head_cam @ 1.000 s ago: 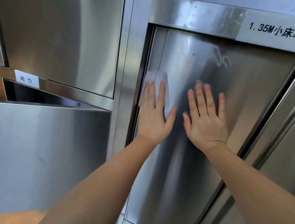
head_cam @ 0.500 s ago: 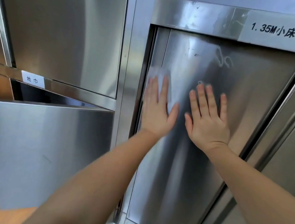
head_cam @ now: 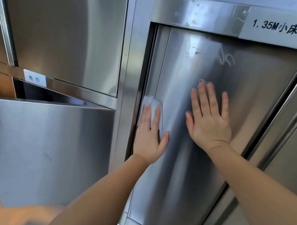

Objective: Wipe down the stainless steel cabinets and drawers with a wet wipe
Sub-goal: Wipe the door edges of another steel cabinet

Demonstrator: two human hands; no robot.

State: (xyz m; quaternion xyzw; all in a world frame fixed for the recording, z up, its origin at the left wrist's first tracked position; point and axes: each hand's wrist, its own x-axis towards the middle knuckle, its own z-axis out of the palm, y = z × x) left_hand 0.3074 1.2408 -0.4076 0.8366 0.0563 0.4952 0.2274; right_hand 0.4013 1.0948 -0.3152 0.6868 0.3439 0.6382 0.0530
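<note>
Brushed stainless steel cabinet door (head_cam: pixel 183 172), flat and streaked with reflections. Left hand (head_cam: pixel 150 140) presses a crumpled white wet wipe (head_cam: pixel 151 103) flat-fingered at the door's left edge; right hand (head_cam: pixel 209 123) rests beside it, flat and spread, holding nothing.

**Room on the door panel**

We see bare steel above and below both flat hands on the door panel (head_cam: pixel 192 173). The upright frame post (head_cam: pixel 131 73) hems the left hand (head_cam: pixel 149 140) at the panel's left edge. Further left, an open drawer front (head_cam: pixel 47 152) juts outward.
</note>
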